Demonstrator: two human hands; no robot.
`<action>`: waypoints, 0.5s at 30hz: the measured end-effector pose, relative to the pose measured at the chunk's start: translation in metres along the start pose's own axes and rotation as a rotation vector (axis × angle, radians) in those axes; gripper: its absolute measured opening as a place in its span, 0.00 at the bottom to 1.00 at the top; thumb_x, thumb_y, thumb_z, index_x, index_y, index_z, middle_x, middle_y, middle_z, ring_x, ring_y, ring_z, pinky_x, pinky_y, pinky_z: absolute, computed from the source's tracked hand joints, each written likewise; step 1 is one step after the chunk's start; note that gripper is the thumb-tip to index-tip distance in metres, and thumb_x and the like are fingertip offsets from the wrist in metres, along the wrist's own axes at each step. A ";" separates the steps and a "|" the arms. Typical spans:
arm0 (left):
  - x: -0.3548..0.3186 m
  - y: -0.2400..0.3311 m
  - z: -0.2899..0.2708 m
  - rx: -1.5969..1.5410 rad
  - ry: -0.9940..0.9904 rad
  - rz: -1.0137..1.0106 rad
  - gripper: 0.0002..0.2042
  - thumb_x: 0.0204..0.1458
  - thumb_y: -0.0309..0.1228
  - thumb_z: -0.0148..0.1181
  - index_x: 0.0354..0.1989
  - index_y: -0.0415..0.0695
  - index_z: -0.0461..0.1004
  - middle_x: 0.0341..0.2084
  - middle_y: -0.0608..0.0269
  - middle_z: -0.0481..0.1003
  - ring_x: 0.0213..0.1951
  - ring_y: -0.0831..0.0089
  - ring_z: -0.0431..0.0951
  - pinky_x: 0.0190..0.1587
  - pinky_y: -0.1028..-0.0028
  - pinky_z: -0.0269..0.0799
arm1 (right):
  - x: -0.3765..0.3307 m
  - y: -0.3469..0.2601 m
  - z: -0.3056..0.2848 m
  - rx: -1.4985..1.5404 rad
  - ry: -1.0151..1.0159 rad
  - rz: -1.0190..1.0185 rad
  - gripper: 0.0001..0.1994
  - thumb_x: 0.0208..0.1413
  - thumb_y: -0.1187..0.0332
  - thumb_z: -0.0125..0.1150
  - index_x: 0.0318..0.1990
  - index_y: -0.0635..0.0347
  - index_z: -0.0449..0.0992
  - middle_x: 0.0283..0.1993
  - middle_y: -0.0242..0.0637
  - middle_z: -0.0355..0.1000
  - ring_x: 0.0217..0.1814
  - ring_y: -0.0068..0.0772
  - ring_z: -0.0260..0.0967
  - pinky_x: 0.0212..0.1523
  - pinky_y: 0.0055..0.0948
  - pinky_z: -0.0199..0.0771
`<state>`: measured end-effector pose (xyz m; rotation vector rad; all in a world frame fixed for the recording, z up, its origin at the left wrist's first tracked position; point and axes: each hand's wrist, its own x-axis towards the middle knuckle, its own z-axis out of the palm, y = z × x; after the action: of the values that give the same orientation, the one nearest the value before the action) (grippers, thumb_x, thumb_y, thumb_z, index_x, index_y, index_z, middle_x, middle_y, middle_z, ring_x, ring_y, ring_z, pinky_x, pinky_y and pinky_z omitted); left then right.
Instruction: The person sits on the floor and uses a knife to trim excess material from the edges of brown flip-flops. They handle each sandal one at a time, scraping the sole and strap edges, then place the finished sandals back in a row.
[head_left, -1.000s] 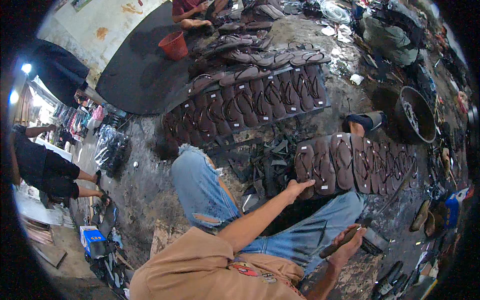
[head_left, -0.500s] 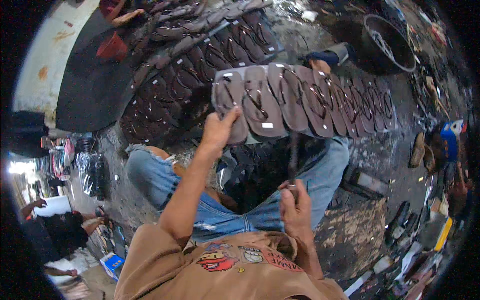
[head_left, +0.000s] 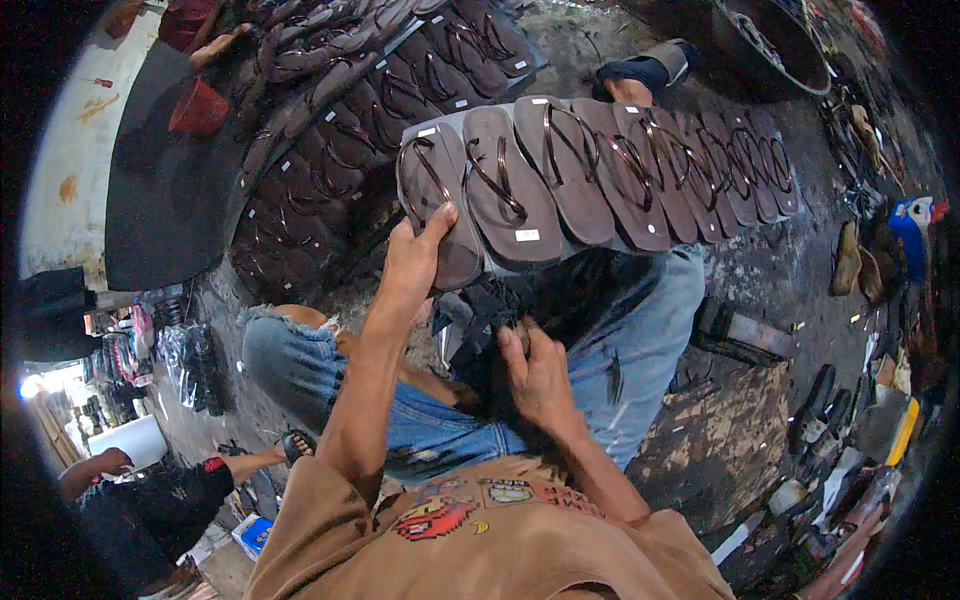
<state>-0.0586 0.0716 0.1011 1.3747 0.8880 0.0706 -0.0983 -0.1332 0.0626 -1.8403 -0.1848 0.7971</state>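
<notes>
My left hand [head_left: 412, 262] grips the near end of the leftmost brown flip-flop [head_left: 436, 195] in a row of several dark brown flip-flops [head_left: 620, 170] laid side by side on a board in front of me. My right hand [head_left: 535, 372] is lower, between my knees, with its fingers curled over a dark pile of straps [head_left: 490, 310]; what it holds is hidden. My jeans-clad legs [head_left: 640, 330] are spread under the row.
More rows of brown flip-flops [head_left: 330, 130] lie further back, beside a red bucket [head_left: 200, 105]. A round black tub [head_left: 770, 40] stands at the top right. Tools and bottles [head_left: 840, 440] litter the floor on the right. Another person [head_left: 150, 490] crouches at the lower left.
The view has swung closer to the front row of flip-flops. My left hand has reached up and taken hold of the leftmost one; my right hand has come in between my knees.
</notes>
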 end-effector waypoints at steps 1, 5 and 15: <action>-0.001 -0.002 0.001 -0.037 -0.008 0.004 0.18 0.60 0.43 0.63 0.48 0.40 0.75 0.36 0.63 0.80 0.34 0.72 0.80 0.40 0.67 0.78 | 0.011 0.001 0.002 -0.029 0.005 -0.015 0.22 0.67 0.51 0.54 0.42 0.68 0.76 0.38 0.61 0.77 0.41 0.69 0.73 0.44 0.57 0.70; -0.002 -0.010 0.003 -0.047 0.035 0.010 0.20 0.59 0.42 0.64 0.51 0.38 0.74 0.39 0.62 0.80 0.35 0.73 0.80 0.38 0.70 0.77 | 0.043 0.019 0.011 -0.074 0.030 -0.067 0.24 0.66 0.50 0.56 0.42 0.70 0.77 0.40 0.65 0.75 0.45 0.69 0.72 0.46 0.56 0.70; -0.006 -0.023 -0.001 -0.281 -0.052 -0.144 0.14 0.58 0.43 0.64 0.39 0.44 0.75 0.28 0.68 0.78 0.22 0.76 0.77 0.21 0.73 0.68 | 0.128 0.077 0.064 -0.265 0.223 -0.476 0.24 0.55 0.59 0.65 0.58 0.60 0.75 0.61 0.55 0.71 0.65 0.65 0.64 0.65 0.55 0.62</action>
<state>-0.0732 0.0638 0.0844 1.0447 0.8948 0.0467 -0.0576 -0.0547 -0.0739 -2.0031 -0.5817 0.2413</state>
